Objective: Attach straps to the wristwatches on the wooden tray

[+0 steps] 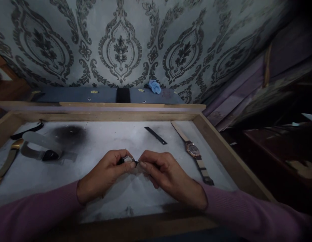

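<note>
Low over the middle of the white work surface (100, 134), my left hand (105, 173) is closed around a small round watch (128, 159) with a silvery rim. Its thumb and fingers cover part of the watch. Close against it, my right hand (168, 171) is pinched, fingertips meeting at the watch's right edge. A small dark piece (136, 163) shows between the two hands; whether it is a strap end or a tool tip I cannot tell. The fingers hide what else the right hand grips.
A wooden frame (221, 148) borders the surface. Right of my hands lies a strapped watch (193, 149); beyond them, a flat black strip (156, 135). At left are a translucent band (32, 153) and a gold-toned watch (9, 159). A blue crumpled cloth (154, 86) sits behind the frame.
</note>
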The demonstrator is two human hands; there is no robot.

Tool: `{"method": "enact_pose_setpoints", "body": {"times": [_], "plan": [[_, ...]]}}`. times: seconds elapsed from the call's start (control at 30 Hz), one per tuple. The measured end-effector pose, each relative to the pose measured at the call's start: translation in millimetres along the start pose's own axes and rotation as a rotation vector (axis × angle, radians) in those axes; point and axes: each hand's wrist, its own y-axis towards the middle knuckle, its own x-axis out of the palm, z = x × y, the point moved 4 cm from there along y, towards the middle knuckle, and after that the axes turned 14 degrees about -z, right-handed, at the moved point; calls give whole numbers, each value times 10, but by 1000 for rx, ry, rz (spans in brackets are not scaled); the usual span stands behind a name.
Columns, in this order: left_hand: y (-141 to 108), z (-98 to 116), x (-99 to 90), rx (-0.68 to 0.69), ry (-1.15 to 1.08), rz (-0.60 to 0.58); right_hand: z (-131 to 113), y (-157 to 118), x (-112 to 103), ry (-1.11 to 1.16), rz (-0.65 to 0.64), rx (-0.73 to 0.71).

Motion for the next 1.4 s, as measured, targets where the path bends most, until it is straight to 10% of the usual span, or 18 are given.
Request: {"method": "enact_pose_setpoints", "body": {"times": [0.93, 1.4], "plan": [[24, 11, -56, 0, 38, -10, 72, 35, 2, 132, -4, 9], [27, -37, -67, -59, 2, 20, 99, 52, -488, -943, 190, 288]]}}
